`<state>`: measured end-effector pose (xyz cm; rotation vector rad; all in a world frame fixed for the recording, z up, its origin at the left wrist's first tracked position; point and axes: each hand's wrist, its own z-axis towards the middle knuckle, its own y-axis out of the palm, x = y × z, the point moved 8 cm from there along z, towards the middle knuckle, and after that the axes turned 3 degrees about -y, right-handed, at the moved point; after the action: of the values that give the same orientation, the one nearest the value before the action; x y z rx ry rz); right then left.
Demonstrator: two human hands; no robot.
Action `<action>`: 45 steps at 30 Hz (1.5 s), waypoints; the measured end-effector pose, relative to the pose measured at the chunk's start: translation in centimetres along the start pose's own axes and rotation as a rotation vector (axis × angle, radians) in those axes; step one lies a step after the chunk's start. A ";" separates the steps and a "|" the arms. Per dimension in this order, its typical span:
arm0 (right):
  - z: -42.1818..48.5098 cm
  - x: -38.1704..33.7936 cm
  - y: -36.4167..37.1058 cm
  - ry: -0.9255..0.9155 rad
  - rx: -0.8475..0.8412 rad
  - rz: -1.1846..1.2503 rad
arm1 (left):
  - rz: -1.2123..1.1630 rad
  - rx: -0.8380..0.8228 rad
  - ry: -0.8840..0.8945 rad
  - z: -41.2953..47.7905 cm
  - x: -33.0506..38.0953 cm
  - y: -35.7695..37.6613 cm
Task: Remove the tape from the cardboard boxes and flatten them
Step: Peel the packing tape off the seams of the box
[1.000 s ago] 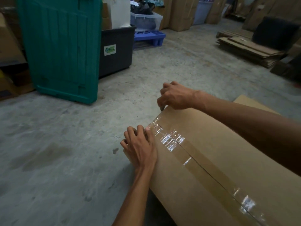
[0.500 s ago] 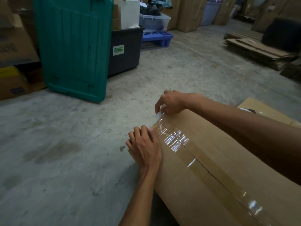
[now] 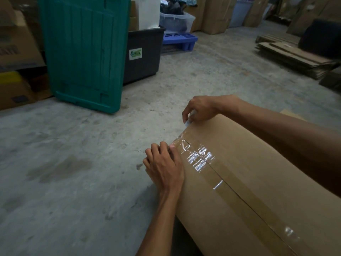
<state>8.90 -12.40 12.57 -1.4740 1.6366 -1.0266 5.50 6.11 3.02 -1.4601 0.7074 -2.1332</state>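
Since the frame a second ago the right hand (image 3: pixel 200 109) has lifted off the far edge of the cardboard box (image 3: pixel 258 191) and now pinches a small pale scrap of tape end (image 3: pixel 188 123) between thumb and fingertips, just above the box's far corner — earlier those fingers were pressed down against the cardboard itself. The left hand (image 3: pixel 165 167) has barely shifted: it sits at the near end of the box, in the lower middle of the frame, fingers curled over the edge and thumb resting against the start of the clear tape (image 3: pixel 201 159); whether it grips anything beyond the box edge cannot be told. The box fills the lower right of the frame, lying on the concrete floor (image 3: pixel 73 172), its top seam running diagonally toward the lower right corner under the glossy tape strip, which catches bright glare near the hands and again near the bottom right. The tape looks stuck down along the seam, with only the end by the right hand raised. In the upper left a green plastic panel (image 3: pixel 84 52) leans upright, and just beside it to the right stands a dark bin (image 3: pixel 144 56) with a small label. Behind the bin sits a blue pallet (image 3: pixel 180 38). At the upper right edge a stack of flattened cardboard (image 3: pixel 291 56) lies on the floor, well apart from the box.
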 end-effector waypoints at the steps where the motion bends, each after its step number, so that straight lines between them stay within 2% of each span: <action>1: 0.0 -0.2 0.0 -0.005 0.004 -0.006 | 0.002 0.003 -0.002 0.0 0.0 0.0; 10: 1.5 -1.8 1.6 -0.030 -0.082 0.085 | 0.014 0.012 -0.020 0.0 0.1 0.1; 17: 1.0 -2.3 2.0 -0.107 -0.012 0.175 | 0.002 0.016 -0.031 0.0 0.2 0.1; 32: 0.5 -3.5 2.5 -0.130 0.017 0.132 | -0.011 -0.024 -0.081 0.2 0.6 1.0; 37: 1.2 -5.7 3.0 -0.173 -0.030 0.070 | -0.048 -0.022 -0.106 0.2 0.6 1.0; 41: 0.3 -2.7 -0.1 -0.048 0.097 0.020 | -0.054 -0.064 -0.110 0.2 0.7 1.0; 45: -2.2 -1.0 -1.1 0.072 0.263 0.004 | -0.003 -0.138 -0.035 0.4 0.4 1.6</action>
<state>7.60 -11.26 14.55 -1.2712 1.4872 -1.2534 5.90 4.54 2.38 -1.5657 0.8545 -2.0916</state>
